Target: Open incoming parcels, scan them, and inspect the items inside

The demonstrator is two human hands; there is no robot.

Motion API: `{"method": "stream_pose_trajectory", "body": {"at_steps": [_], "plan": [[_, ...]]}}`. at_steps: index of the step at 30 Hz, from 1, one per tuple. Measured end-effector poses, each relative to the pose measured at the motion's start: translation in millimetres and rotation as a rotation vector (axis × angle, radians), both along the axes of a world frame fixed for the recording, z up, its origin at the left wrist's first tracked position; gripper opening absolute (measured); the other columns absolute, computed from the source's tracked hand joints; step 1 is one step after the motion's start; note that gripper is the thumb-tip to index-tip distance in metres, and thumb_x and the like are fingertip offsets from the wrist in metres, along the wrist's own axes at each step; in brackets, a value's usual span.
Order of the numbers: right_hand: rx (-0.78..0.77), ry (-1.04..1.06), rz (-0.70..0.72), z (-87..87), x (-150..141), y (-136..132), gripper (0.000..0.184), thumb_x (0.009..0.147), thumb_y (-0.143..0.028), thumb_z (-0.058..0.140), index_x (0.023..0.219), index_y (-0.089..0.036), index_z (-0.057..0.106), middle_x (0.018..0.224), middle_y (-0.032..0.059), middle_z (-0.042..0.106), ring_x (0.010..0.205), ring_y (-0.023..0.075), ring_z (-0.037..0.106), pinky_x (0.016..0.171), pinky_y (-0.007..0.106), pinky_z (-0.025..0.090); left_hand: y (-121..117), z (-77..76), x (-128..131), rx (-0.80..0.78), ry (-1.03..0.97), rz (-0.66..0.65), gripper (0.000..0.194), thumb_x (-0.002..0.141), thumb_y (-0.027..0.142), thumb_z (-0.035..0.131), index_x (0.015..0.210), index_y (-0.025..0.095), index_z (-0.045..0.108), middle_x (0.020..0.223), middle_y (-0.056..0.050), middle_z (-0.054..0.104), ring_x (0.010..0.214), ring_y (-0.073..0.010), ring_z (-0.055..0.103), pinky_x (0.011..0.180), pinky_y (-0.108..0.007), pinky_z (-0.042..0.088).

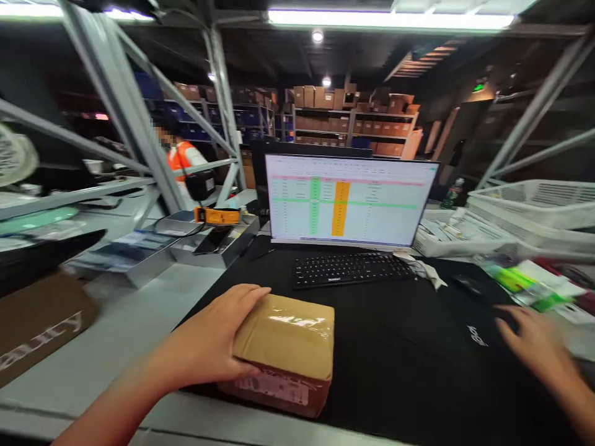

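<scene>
A taped brown cardboard parcel (286, 347) lies on the black desk mat (400, 347) near the front edge. My left hand (211, 341) rests on the parcel's left side, fingers wrapped over its top corner. My right hand (534, 341) hovers low over the mat at the right, blurred by motion, fingers apart with nothing in them. It is near a black mouse (469, 285) and green and white packets (530, 285).
A monitor (348, 198) showing a spreadsheet stands behind a black keyboard (351, 269). White baskets (534, 204) stack at the right. Grey trays (209, 244) and an orange scanner (216, 215) sit at the left. A person in an orange vest (179, 158) works behind metal shelving.
</scene>
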State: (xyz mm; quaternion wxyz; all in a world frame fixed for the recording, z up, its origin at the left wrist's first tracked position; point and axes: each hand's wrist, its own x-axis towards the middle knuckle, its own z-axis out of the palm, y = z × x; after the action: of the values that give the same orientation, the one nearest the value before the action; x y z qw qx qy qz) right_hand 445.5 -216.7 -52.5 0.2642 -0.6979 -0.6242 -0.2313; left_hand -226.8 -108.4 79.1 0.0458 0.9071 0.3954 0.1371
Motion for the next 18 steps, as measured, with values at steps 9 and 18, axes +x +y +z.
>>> {"method": "stream_pose_trajectory", "body": {"at_steps": [9,18], "plan": [[-0.204,-0.010,0.201,-3.8,-117.2,112.9,0.038,0.099,-0.045,0.059,0.128,-0.020,0.059,0.135,0.0106,0.054,0.116,0.0244,0.056,0.101,0.047,0.051,6.1,-24.6,-13.2,0.087,-0.048,0.009,0.101,0.053,0.050,0.088,0.145,0.036,0.048,0.146,-0.010,0.050,0.128,-0.0351,0.057,0.104,-0.045,0.053],[-0.098,-0.024,0.216,31.3,-129.9,111.2,0.039,0.091,-0.040,0.053,0.118,-0.016,0.065,0.133,0.0197,0.055,0.120,0.0389,0.053,0.101,0.062,0.046,-10.1,-14.6,-12.6,0.044,-0.158,0.098,0.098,0.055,0.051,0.089,0.142,0.030,0.048,0.141,-0.012,0.053,0.129,-0.0350,0.053,0.108,-0.049,0.048]]}}
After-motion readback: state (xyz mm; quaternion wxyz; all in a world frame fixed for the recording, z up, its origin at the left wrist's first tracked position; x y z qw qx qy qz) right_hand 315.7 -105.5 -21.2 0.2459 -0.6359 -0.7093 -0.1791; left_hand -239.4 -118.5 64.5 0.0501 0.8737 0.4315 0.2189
